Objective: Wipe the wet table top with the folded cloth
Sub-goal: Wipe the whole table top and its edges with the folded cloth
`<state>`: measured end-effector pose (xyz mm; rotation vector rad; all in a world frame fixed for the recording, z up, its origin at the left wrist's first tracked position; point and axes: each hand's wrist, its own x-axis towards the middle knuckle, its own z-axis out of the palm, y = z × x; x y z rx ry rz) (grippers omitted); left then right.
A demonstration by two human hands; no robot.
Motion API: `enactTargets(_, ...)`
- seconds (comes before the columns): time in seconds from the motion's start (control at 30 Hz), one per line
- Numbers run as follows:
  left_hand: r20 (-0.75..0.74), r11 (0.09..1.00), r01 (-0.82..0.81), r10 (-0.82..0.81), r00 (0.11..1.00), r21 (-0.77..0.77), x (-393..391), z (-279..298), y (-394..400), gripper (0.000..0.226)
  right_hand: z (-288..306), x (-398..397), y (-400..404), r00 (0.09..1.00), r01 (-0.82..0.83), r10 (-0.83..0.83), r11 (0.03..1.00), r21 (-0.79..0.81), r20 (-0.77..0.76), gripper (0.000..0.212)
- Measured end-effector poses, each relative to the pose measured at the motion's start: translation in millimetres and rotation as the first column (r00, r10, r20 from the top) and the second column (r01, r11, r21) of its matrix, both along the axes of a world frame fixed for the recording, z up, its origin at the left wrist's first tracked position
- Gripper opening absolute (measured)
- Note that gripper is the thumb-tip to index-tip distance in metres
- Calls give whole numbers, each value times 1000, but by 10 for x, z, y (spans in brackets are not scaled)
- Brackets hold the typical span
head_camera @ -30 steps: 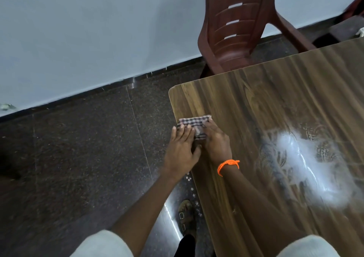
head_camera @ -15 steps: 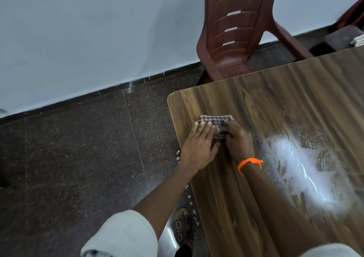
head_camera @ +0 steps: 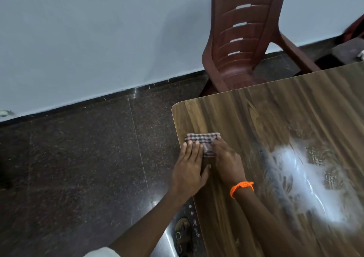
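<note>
I see both hands laid flat and side by side on the folded cloth (head_camera: 202, 141), near the bench's left edge. The left hand (head_camera: 190, 167) is spread open, palm down, fingers together and pointing away from me, fingertips pressing the checked fabric; its thumb angles in toward the other hand. The right hand (head_camera: 226, 159) is also uncurled, palm down on the right part of the cloth, fingers reaching over its far corner — neither hand grips anything, both simply press. An orange wristband (head_camera: 241, 187) circles the right wrist.

The cloth lies on the wooden bench (head_camera: 256, 119), close to its rounded near-left corner, with only its far strip and a small patch between the hands showing. To the right, well apart from the hands, a wet patch (head_camera: 299, 168) glares white on the wood, streaked around its rim.

Beyond the bench's far edge stands a maroon plastic chair (head_camera: 242, 40) against a pale wall (head_camera: 98, 40). Dark speckled floor (head_camera: 78, 168) fills the left side — a sandalled foot (head_camera: 182, 235) shows under the bench edge.
</note>
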<state>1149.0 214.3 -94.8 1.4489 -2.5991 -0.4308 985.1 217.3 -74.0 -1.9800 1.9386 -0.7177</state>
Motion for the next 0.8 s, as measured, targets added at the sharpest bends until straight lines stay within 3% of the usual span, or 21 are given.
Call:
enactTargets(0.33, 102, 991, 126, -122, 987, -33, -660, 129, -947, 65, 54, -563, -684, 968, 244, -238, 967, -72, 73, 38)
enactTargets(0.5, 105, 996, 71, -65, 992, -55, -566, 126, -1453, 62, 88, -437, -1206, 975, 217, -211, 973, -83, 72, 29)
enactTargets(0.63, 85, 997, 21, -15, 996, -71, -327, 134, -1647, 60, 74, -194, -1461, 981, 189, -190, 982, 9, 44, 14)
enactTargets(0.8, 43, 996, -32, 36, 998, -88, 126, 70, -1635, 60, 68, 173, -1524, 992, 81, -84, 996, 32, 95, 16)
